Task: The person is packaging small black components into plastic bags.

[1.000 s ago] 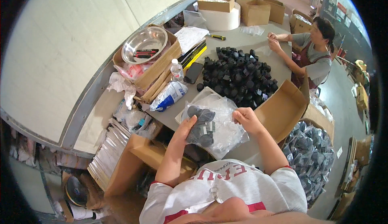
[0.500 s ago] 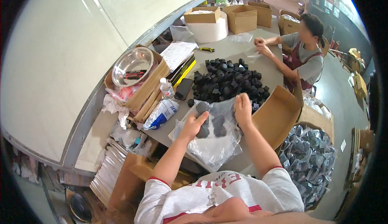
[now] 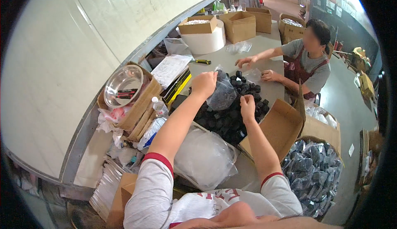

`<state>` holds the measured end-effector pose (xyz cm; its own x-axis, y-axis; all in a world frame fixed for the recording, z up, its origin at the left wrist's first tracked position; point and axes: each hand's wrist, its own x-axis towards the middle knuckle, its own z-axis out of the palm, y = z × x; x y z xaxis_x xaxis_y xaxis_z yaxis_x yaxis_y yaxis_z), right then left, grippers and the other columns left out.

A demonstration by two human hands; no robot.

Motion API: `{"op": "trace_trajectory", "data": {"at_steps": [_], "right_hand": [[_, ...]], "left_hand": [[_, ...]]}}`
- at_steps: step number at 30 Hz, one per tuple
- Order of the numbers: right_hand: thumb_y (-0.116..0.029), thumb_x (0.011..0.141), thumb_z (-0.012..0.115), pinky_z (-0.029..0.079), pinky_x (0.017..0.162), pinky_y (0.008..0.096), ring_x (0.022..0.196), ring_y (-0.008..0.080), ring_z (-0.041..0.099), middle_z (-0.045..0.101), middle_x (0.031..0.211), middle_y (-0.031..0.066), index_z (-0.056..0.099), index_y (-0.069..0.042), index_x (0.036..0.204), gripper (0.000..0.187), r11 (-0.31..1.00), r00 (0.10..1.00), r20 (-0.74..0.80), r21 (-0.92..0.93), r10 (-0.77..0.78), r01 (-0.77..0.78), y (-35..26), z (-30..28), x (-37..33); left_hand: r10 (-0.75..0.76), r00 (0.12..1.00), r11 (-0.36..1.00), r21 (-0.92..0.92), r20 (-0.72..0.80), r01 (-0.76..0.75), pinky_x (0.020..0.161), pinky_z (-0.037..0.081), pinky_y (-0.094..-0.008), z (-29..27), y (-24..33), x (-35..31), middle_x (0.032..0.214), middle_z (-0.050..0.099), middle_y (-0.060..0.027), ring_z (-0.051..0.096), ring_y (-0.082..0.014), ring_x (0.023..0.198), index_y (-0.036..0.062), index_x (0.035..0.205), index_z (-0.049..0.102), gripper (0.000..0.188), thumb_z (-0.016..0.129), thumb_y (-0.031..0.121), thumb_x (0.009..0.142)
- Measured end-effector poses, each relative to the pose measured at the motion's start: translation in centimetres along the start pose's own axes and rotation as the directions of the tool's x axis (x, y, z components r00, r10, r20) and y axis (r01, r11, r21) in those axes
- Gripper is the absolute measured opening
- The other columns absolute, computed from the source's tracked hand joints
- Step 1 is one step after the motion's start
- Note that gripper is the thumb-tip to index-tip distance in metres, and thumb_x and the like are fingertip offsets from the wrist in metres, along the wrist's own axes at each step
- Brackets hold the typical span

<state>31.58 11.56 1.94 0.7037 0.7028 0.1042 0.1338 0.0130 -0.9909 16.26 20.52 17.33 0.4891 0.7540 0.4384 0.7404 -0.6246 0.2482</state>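
My left hand (image 3: 205, 84) is closed on the top edge of a clear plastic bag (image 3: 222, 90). Dark pieces show through its lower part, and it hangs over a heap of small black plastic parts (image 3: 219, 121). Just right of the bag, above the same heap, my right hand (image 3: 248, 107) has its fingers pinched together; whatever may be between them is hidden. Closer to my body lies a stack of empty clear plastic bags (image 3: 202, 158).
Across the table a co-worker (image 3: 308, 63) reaches toward the heap. An open cardboard box (image 3: 275, 121) stands right of it, beside a carton of bagged black parts (image 3: 312, 175). At left are a steel bowl (image 3: 124, 80), a plastic bottle (image 3: 159, 107) and papers (image 3: 171, 68).
Both hands have moved away from my body; the bag with black parts has gone from above the bag stack to over the heap. The co-worker has stretched an arm toward the heap.
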Motion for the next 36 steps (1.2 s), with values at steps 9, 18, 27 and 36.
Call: {"op": "trace_trajectory", "data": {"at_steps": [9,18,27,36], "right_hand": [[-0.022,0.090,0.056,0.042,0.085,0.0381,0.098,0.0261,0.050,0.047,0.113,0.0150,0.049,-0.001,0.112,0.032,0.974,0.984,0.164,-0.202,-0.071,0.104,-2.0,-1.1,-5.2],[-0.018,0.083,0.064,0.035,0.097,0.0458,0.115,0.0392,0.038,0.039,0.126,0.0194,0.046,-0.006,0.120,0.043,0.822,0.918,0.299,-0.431,-0.259,0.372,-1.8,-2.7,-9.8],[-0.012,0.076,0.066,0.035,0.096,0.0455,0.114,0.0389,0.039,0.044,0.120,0.0189,0.055,-0.005,0.104,0.032,0.753,0.869,0.387,-0.458,-0.310,0.473,-0.8,-5.5,-17.5],[-0.019,0.081,0.063,0.031,0.103,0.0444,0.127,0.0429,0.032,0.029,0.139,0.0245,0.040,-0.005,0.130,0.056,0.906,0.852,0.511,-0.297,-0.116,0.302,-0.1,-2.3,-19.4]], "left_hand": [[0.242,0.948,0.954,0.229,-0.209,-0.193,0.061,0.051,-0.0408,-2.7,2.0,3.1,0.078,0.064,-0.0105,0.064,-0.0289,0.071,0.0065,0.081,0.061,0.030,0.046,0.030,0.093],[-0.148,0.911,0.905,-0.424,-0.386,-0.033,0.048,0.044,-0.0340,-10.0,-4.4,-2.4,0.060,0.060,-0.0112,0.060,-0.0219,0.052,0.0019,0.076,0.059,0.037,0.045,0.030,0.096],[-0.274,0.901,0.872,-0.309,0.338,0.381,0.061,0.048,-0.0339,-1.9,-9.5,-23.0,0.074,0.065,-0.0103,0.062,-0.0280,0.066,0.0049,0.095,0.062,0.029,0.057,0.033,0.088],[-0.311,0.937,0.950,0.058,0.162,0.306,0.091,0.024,-0.0721,1.1,-1.2,-32.0,0.148,0.022,-0.0143,0.019,-0.0462,0.132,0.0254,0.134,0.042,0.070,0.057,0.061,0.076]]}}
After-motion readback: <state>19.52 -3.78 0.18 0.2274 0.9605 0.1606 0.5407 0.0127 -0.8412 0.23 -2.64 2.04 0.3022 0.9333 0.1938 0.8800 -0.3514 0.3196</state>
